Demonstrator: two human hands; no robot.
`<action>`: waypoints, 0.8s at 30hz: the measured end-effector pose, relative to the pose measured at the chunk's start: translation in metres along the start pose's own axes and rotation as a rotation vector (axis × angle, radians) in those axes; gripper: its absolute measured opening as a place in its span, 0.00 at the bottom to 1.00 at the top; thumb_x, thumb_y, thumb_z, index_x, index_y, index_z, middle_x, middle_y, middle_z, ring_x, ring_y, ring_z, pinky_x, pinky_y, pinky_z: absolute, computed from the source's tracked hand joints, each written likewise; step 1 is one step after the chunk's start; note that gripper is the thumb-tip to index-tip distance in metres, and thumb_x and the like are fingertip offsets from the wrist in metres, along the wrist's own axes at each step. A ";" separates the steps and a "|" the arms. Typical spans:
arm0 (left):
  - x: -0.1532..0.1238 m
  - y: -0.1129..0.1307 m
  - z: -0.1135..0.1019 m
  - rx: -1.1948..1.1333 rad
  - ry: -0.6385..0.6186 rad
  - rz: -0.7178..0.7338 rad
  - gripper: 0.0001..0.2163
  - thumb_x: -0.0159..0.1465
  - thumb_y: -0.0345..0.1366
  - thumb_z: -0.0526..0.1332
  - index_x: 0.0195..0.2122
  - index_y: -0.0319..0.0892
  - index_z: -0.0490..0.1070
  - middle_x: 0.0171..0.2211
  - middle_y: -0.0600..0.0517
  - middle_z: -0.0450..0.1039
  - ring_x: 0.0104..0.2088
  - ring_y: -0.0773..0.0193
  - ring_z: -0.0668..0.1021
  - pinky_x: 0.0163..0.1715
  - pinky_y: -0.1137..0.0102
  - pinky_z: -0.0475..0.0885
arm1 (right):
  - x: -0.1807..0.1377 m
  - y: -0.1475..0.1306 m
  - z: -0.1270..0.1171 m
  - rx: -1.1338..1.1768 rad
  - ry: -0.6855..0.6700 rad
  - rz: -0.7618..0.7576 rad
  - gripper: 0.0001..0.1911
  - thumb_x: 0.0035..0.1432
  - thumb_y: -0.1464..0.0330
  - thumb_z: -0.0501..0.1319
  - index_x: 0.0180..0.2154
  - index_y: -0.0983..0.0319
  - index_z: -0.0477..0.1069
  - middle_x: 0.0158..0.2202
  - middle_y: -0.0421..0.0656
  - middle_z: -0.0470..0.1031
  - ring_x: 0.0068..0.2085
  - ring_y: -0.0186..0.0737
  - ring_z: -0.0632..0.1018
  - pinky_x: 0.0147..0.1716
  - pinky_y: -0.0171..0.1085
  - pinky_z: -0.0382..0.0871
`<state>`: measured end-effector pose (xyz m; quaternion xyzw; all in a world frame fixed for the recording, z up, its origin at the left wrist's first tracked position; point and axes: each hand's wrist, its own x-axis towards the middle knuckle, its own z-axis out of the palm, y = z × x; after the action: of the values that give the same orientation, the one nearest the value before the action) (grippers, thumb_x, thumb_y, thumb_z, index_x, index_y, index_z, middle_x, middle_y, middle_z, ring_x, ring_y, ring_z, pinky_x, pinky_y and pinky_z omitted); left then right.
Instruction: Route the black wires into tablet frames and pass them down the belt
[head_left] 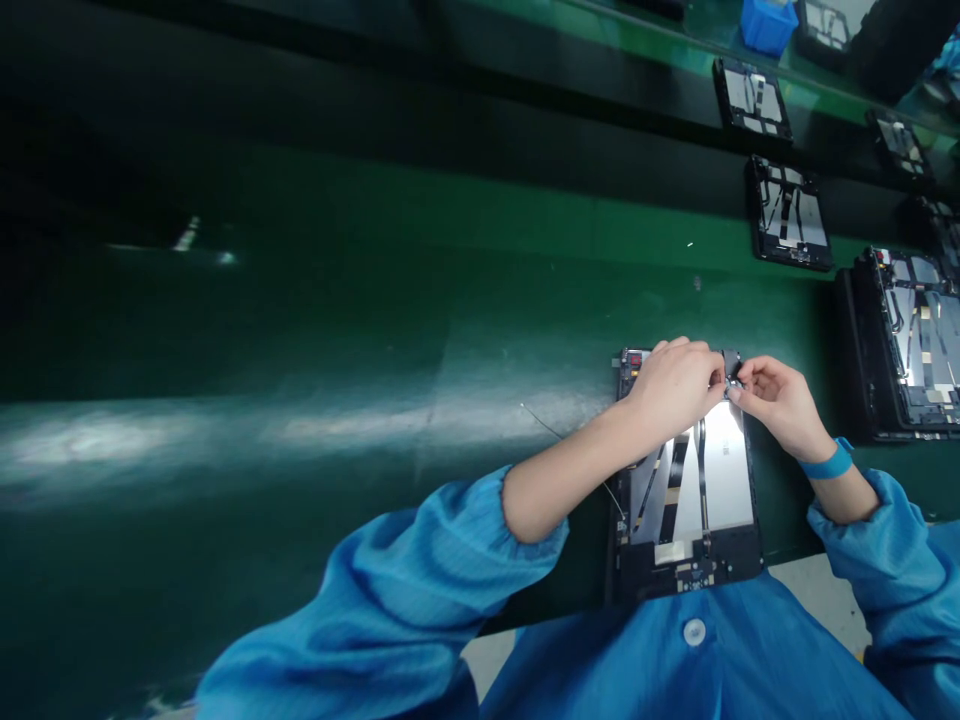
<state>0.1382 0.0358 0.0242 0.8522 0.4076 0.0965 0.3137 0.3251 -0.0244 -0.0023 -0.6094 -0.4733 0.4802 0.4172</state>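
In front of me an opened tablet [724,470] lies on the green bench, its silver inner plates and black flex cables showing. My left hand [679,378] reaches over its top edge, with fingers bent down at the upper right corner. Close beside it, my right hand [780,400] pinches thumb and forefinger together at that same corner. A small dark part [732,365] shows between the two hands. What either set of fingertips holds is too small and covered to make out. A thin wire [544,424] sticks out from the tablet's left side, passing behind my left forearm.
At the right edge stands a stack of opened tablets [919,340]. More opened tablets [789,215] lie farther back, some on a raised strip. A blue bin [769,25] sits at the far top. The green bench [337,320] stretches to the left.
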 end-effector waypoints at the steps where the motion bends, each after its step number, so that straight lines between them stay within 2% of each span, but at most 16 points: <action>1: 0.001 0.001 0.001 0.003 -0.005 -0.003 0.07 0.67 0.29 0.63 0.36 0.40 0.82 0.39 0.46 0.83 0.46 0.48 0.80 0.48 0.57 0.72 | 0.000 0.000 0.001 -0.016 0.008 -0.012 0.18 0.46 0.62 0.77 0.34 0.59 0.72 0.29 0.36 0.72 0.31 0.34 0.72 0.33 0.36 0.68; 4: 0.004 0.003 0.002 0.011 -0.026 -0.008 0.08 0.67 0.29 0.62 0.37 0.40 0.82 0.39 0.45 0.82 0.48 0.46 0.80 0.51 0.55 0.73 | -0.001 0.000 0.004 -0.069 0.039 -0.054 0.16 0.46 0.64 0.74 0.35 0.59 0.72 0.30 0.36 0.73 0.31 0.33 0.71 0.34 0.36 0.67; 6: 0.003 0.002 -0.005 -0.013 -0.011 0.015 0.08 0.67 0.29 0.62 0.41 0.39 0.82 0.43 0.43 0.82 0.50 0.47 0.81 0.52 0.56 0.74 | 0.001 0.000 0.006 -0.094 0.044 -0.065 0.16 0.45 0.65 0.74 0.35 0.59 0.72 0.30 0.36 0.72 0.31 0.33 0.71 0.33 0.36 0.66; 9: -0.019 -0.009 -0.030 -0.040 0.166 0.014 0.15 0.68 0.29 0.60 0.53 0.38 0.78 0.51 0.41 0.79 0.50 0.51 0.81 0.50 0.60 0.75 | 0.003 0.000 0.003 -0.019 0.078 -0.028 0.18 0.43 0.64 0.74 0.34 0.59 0.70 0.29 0.35 0.71 0.30 0.33 0.71 0.32 0.35 0.66; 11: -0.049 -0.026 -0.047 0.004 0.241 -0.060 0.16 0.68 0.29 0.57 0.55 0.39 0.77 0.47 0.44 0.79 0.44 0.53 0.82 0.44 0.62 0.75 | 0.002 -0.003 -0.001 0.074 0.178 -0.022 0.18 0.45 0.62 0.73 0.34 0.58 0.69 0.30 0.35 0.71 0.29 0.31 0.70 0.30 0.34 0.65; 12: -0.067 -0.035 -0.052 0.029 0.189 -0.094 0.15 0.68 0.30 0.57 0.52 0.40 0.78 0.41 0.47 0.80 0.38 0.55 0.82 0.39 0.63 0.74 | -0.001 -0.006 -0.001 0.094 0.233 -0.044 0.17 0.46 0.62 0.73 0.35 0.58 0.70 0.30 0.35 0.71 0.29 0.31 0.71 0.31 0.34 0.66; 14: -0.103 -0.052 -0.052 0.068 -0.007 -0.095 0.14 0.66 0.31 0.59 0.50 0.42 0.78 0.31 0.52 0.78 0.29 0.57 0.79 0.30 0.66 0.70 | -0.008 -0.018 0.003 0.053 0.263 -0.130 0.13 0.50 0.64 0.71 0.37 0.58 0.71 0.31 0.36 0.72 0.31 0.33 0.73 0.33 0.35 0.68; 16: -0.132 -0.064 -0.041 0.136 -0.137 -0.041 0.12 0.65 0.29 0.60 0.47 0.43 0.78 0.28 0.54 0.78 0.26 0.58 0.79 0.26 0.67 0.67 | -0.019 -0.033 0.018 -0.070 0.111 -0.204 0.09 0.56 0.67 0.69 0.39 0.57 0.73 0.33 0.38 0.75 0.34 0.36 0.76 0.35 0.36 0.71; 18: -0.150 -0.067 -0.027 0.229 -0.107 0.046 0.07 0.67 0.27 0.60 0.39 0.42 0.78 0.28 0.52 0.79 0.26 0.58 0.80 0.27 0.67 0.69 | -0.031 -0.049 0.043 -0.237 -0.159 -0.229 0.09 0.59 0.69 0.67 0.43 0.58 0.76 0.32 0.38 0.75 0.32 0.36 0.76 0.33 0.36 0.71; 20: -0.159 -0.062 -0.018 0.296 0.075 0.155 0.09 0.70 0.27 0.59 0.34 0.41 0.76 0.30 0.50 0.80 0.28 0.58 0.81 0.30 0.65 0.72 | -0.039 -0.060 0.072 -0.420 -0.399 -0.253 0.13 0.59 0.71 0.69 0.47 0.59 0.77 0.33 0.38 0.76 0.30 0.35 0.75 0.31 0.35 0.69; 21: -0.161 -0.057 -0.017 0.305 0.188 0.208 0.09 0.72 0.28 0.58 0.35 0.41 0.76 0.31 0.50 0.80 0.29 0.58 0.81 0.32 0.64 0.74 | -0.042 -0.063 0.085 -0.499 -0.490 -0.268 0.12 0.58 0.72 0.70 0.45 0.60 0.78 0.33 0.39 0.78 0.29 0.34 0.75 0.31 0.35 0.68; 24: -0.164 -0.043 -0.024 0.227 0.430 0.339 0.06 0.74 0.28 0.59 0.45 0.41 0.75 0.36 0.50 0.80 0.34 0.60 0.82 0.37 0.66 0.76 | -0.043 -0.062 0.108 -0.641 -0.650 -0.301 0.05 0.60 0.77 0.69 0.34 0.62 0.77 0.32 0.40 0.80 0.31 0.34 0.76 0.33 0.34 0.67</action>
<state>-0.0053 -0.0571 0.0314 0.8977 0.3248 0.2797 0.1021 0.2043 -0.0475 0.0450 -0.4503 -0.7864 0.4100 0.1038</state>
